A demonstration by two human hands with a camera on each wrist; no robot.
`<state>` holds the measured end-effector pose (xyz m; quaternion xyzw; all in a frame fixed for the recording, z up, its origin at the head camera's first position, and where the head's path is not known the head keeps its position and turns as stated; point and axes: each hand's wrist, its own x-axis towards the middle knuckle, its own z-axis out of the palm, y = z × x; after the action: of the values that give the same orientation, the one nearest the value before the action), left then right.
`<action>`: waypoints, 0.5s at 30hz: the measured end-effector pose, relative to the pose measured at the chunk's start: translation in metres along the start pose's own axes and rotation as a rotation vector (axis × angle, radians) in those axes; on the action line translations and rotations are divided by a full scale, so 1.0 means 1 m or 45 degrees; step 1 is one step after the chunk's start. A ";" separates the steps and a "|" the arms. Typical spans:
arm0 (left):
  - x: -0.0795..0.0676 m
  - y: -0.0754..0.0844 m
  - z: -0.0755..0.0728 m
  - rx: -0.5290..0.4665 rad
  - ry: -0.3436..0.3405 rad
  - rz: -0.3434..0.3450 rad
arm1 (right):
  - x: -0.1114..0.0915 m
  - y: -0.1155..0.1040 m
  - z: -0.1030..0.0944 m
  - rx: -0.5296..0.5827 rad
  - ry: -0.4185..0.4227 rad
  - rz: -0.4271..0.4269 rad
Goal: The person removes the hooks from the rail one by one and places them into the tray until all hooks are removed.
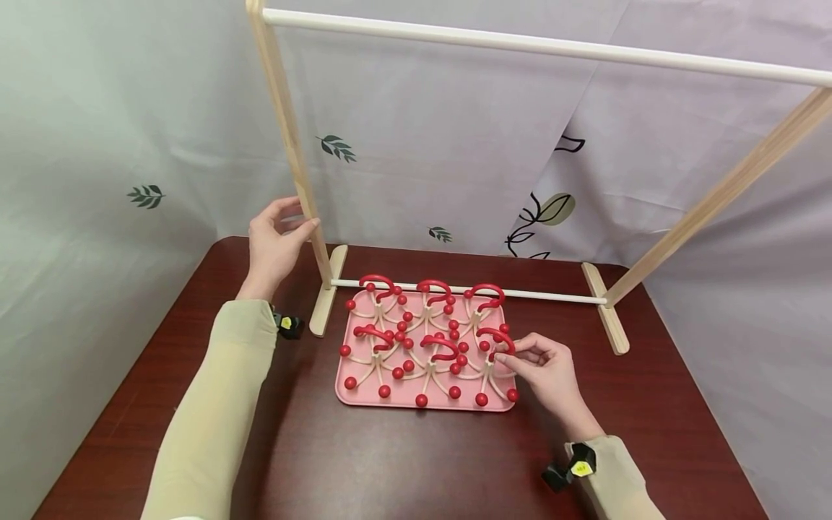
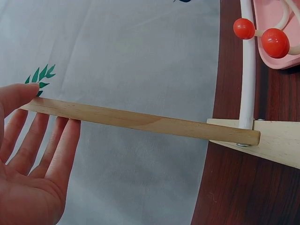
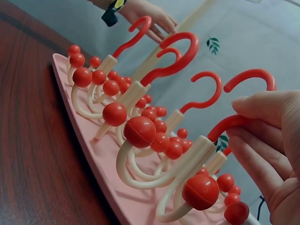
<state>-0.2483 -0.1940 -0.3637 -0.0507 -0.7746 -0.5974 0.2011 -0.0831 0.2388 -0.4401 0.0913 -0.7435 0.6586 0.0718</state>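
In the head view my left hand (image 1: pixel 276 242) holds the left wooden post (image 1: pixel 289 137) of a rack, thumb on one side and fingers on the other; the left wrist view shows the same grip. My right hand (image 1: pixel 546 372) pinches the red hook of the front-right octopus-shaped hanger (image 1: pixel 489 372), which has cream arms ending in red balls. That hanger (image 3: pixel 194 157) stands upright in the right wrist view; whether its arms touch the tray, I cannot tell. Several similar hangers (image 1: pixel 430 372) stand in rows on a pink tray (image 1: pixel 364 397).
The rack's white top bar (image 1: pixel 520 45) spans above the table. Its lower white bar (image 1: pixel 552 295) runs behind the tray, between two wooden feet (image 1: pixel 607 314). A dark red-brown table (image 1: pixel 390 462) lies beneath, with pale patterned cloth (image 1: pixel 416 144) hanging behind.
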 end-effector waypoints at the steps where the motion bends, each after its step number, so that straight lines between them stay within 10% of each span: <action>1: -0.001 0.000 0.000 0.002 0.001 -0.003 | 0.000 0.001 0.000 0.008 0.004 0.001; 15: -0.001 0.001 -0.001 -0.023 -0.008 0.002 | -0.005 0.009 0.000 -0.050 0.047 0.026</action>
<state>-0.2469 -0.1943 -0.3633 -0.0550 -0.7697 -0.6042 0.1987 -0.0806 0.2399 -0.4501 0.0704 -0.7556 0.6462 0.0806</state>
